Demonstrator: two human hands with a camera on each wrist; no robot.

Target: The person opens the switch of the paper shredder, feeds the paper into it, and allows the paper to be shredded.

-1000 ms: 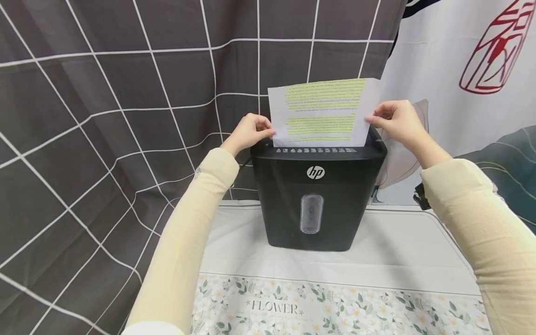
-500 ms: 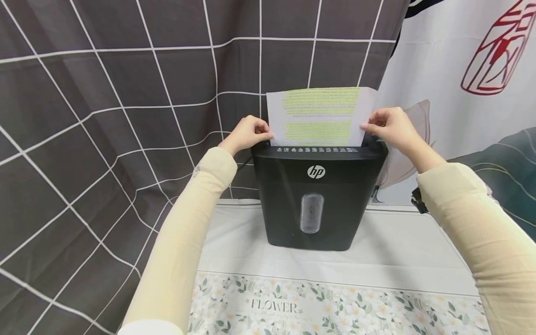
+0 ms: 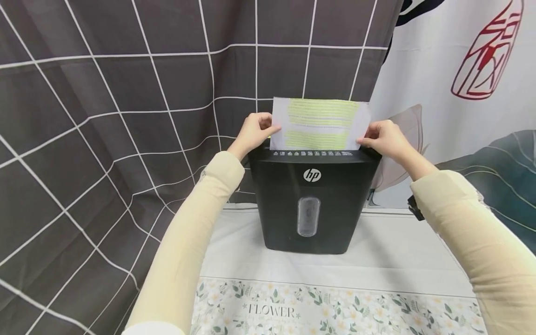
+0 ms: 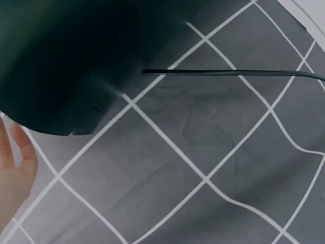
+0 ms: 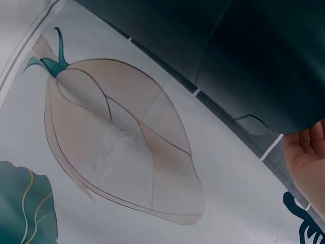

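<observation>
A sheet of paper with yellow-highlighted lines stands upright in the top slot of a black HP paper shredder; its lower part is hidden inside. My left hand pinches the sheet's left edge, thumb in front, just above the shredder's top. At the right edge, lower down, my right hand pinches the paper between thumb and curled fingers. In the left wrist view, part of the left hand shows beside the dark shredder body. The right hand appears likewise at the right wrist view's edge.
A dark grid-patterned curtain hangs behind and to the left, with a white printed cloth at the right. Beneath the shredder lies a white and floral table cover. A black cord runs from the shredder's side.
The sheet has sunk lower into the shredder slot, so less of it shows. My right hand has come down with it; the left hand now overlaps the paper's edge more. The view shifted slightly.
</observation>
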